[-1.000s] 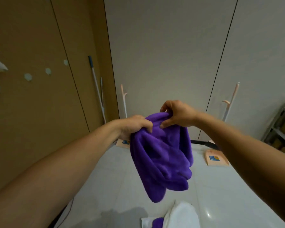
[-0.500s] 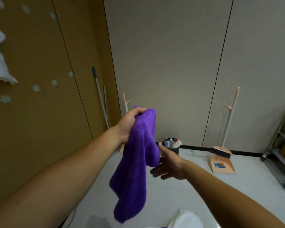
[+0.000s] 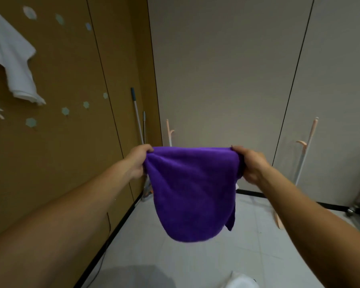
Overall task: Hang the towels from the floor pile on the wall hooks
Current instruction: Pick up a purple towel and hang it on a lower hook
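We see the purple towel [image 3: 192, 190] stretched in the air at frame centre, its top edge pinched by the left hand [image 3: 138, 161] at 9 o'clock and the right hand [image 3: 250, 165] at 3. Fingertips are buried in cloth; a white towel [image 3: 242, 282] at 6 o'clock is cropped.

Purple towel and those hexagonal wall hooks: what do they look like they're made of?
Purple towel: soft, plush fabric, probably microfibre or fleece. It has a fuzzy matte nap and sags limply between the left hand and right hand that grip its top corners.
Wall hooks: pale hexagonal pieces on the brown panel, smooth-looking, possibly plastic; too small and blurred to be sure.
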`<state>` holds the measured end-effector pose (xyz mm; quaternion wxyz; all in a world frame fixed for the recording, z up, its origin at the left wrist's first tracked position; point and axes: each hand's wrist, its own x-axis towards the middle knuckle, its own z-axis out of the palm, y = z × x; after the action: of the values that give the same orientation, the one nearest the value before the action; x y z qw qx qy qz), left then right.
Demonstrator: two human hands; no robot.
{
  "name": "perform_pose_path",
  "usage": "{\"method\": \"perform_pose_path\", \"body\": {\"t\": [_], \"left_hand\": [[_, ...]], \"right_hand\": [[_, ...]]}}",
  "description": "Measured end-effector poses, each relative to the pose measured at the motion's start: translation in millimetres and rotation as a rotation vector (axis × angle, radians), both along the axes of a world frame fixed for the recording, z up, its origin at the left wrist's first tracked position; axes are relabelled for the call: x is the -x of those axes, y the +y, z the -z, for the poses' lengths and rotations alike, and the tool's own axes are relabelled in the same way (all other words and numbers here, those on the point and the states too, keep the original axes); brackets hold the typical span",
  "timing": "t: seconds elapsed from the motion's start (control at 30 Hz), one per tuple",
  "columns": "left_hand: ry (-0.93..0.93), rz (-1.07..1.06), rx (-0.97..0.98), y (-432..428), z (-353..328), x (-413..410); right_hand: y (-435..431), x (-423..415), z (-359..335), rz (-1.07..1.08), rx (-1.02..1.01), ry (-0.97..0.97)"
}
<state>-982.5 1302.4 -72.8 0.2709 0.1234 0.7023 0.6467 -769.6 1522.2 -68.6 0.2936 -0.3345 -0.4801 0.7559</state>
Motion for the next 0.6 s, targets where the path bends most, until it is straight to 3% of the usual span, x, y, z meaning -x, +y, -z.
{"method": "perform_pose_path", "body": {"t": [0.1, 0.23, 0.37, 0.6], "left_hand": [[-0.035, -0.05, -0.011, -1, 8, 5], [-0.042, -0.094, -0.032, 1, 11, 10], [-0.051, -0.131, -0.011, 0, 15, 18], [-0.002, -0.214, -0.026, -4, 24, 26]], "right_hand": [[13, -7, -17, 0.005, -0.041, 0.063], [16, -10, -17, 0.001, -0.136, -0.019], [24, -13, -27, 0.097, -0.183, 0.072], [35, -26, -17, 0.118, -0.061, 0.112]]}}
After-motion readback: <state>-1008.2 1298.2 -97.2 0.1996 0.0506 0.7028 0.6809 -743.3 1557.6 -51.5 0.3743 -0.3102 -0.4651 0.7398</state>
